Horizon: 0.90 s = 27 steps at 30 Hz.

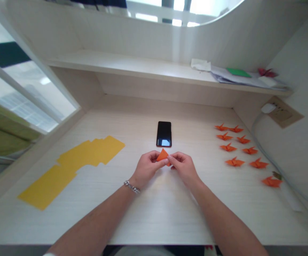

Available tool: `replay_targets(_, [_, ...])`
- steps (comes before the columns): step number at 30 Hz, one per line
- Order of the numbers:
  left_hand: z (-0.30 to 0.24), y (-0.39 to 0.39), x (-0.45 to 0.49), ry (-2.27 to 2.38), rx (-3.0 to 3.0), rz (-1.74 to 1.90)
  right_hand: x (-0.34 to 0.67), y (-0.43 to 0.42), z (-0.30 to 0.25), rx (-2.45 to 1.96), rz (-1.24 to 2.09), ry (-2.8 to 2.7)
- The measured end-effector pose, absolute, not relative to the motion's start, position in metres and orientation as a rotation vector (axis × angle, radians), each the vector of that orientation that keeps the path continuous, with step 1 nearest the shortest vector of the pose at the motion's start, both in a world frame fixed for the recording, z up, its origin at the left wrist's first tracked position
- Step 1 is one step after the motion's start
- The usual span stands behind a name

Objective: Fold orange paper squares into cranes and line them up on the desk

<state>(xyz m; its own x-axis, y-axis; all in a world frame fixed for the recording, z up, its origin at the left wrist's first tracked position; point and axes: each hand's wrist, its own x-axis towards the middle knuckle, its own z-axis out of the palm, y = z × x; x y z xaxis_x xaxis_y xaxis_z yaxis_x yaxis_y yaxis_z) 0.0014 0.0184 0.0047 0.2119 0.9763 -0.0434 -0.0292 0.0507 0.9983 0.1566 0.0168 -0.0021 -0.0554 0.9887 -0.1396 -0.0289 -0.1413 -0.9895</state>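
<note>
My left hand [147, 169] and right hand [185, 169] both pinch a small, orange, triangular-topped piece of folded paper [162, 155] between thumb and fingers, one at each side. The workpiece is at the centre of the pale, faintly wood-grained desk [143, 224]; whether it touches the surface, I cannot tell. A silver chain-link bracelet [131, 186] encircles my left wrist.

Directly beyond my fingertips lies a black, glossy, rectangular phone [164, 131], the nearest obstruction. Its screen reflects a bright patch at the near end.

To my left, flat, matte yellow paper sheets [47, 186] overlap in a diagonal fan with stepped edges. To my right, well apart from my grip, sit nine orange folded-paper birds [234, 162] with pointed wings: four rows of two, plus one at the near right. Beside them, a smooth, pale, round cable [266, 153] descends from a white plug [268, 108] in a beige wall socket plate [287, 114].

Above the rear of the desk, a pale shelf [143, 73] carries loose papers, including a flat green piece [238, 73].
</note>
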Motion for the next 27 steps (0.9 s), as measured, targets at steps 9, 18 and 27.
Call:
replay_targets(9, [0.005,0.02,-0.002,0.979,1.211,0.89,0.171,0.021,0.003,-1.167,1.442,-1.248])
replay_targets(18, [0.006,0.018,0.0,1.017,1.147,0.959,0.175,0.02,0.007,-1.2,1.562,-1.131])
replay_targets(27, [0.007,0.017,-0.001,1.018,1.177,0.982,0.176,0.019,0.008,-1.193,1.507,-1.179])
